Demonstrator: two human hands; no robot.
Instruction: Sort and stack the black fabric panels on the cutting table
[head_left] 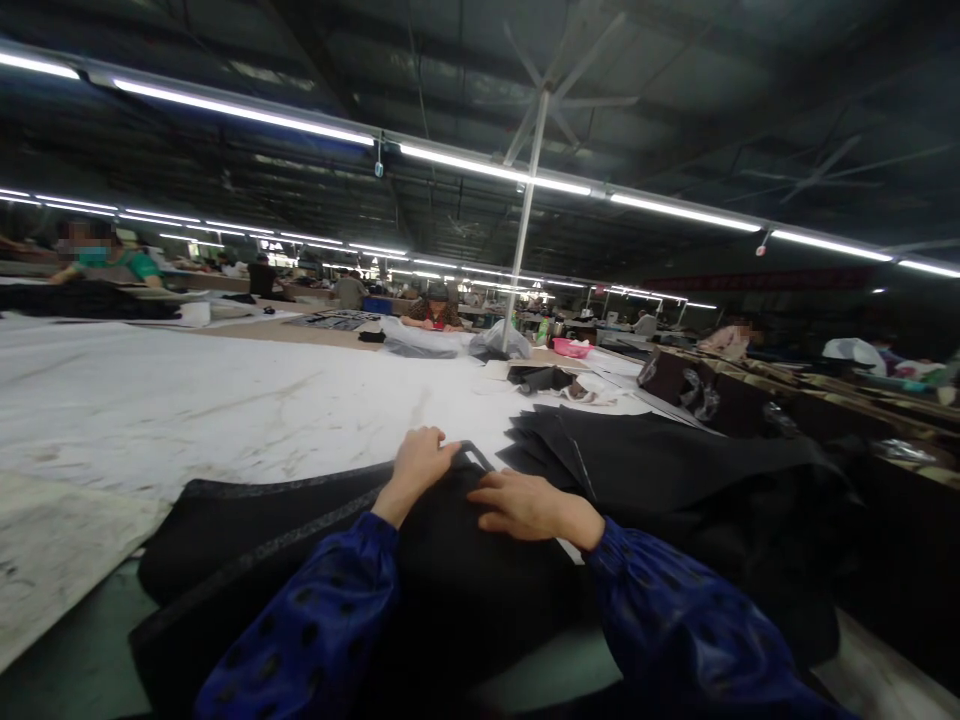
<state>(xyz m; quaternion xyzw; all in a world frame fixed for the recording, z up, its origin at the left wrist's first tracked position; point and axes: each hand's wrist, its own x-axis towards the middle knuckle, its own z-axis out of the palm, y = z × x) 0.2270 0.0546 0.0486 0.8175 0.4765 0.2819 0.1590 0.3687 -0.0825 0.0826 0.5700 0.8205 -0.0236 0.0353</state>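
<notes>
Black fabric pieces (465, 580) lie layered at the near edge of the white-covered table (247, 400), some with a greyish speckled strip along the edge. My left hand (421, 466) is at the top edge of this fabric, its fingers closed on the cloth near a narrow folded strip. Just right of it, my right hand (521, 503) rests on the same fabric with its fingers spread. Both sleeves are blue with dark dots. What lies under my left fingertips is hidden.
More black fabric (660, 460) is stacked on the right, beside dark bundles (795, 410). Farther back are clear plastic bags (424, 340), a pink basin (573, 348) and a white pole (527, 220). Other people sit or stand at distant tables.
</notes>
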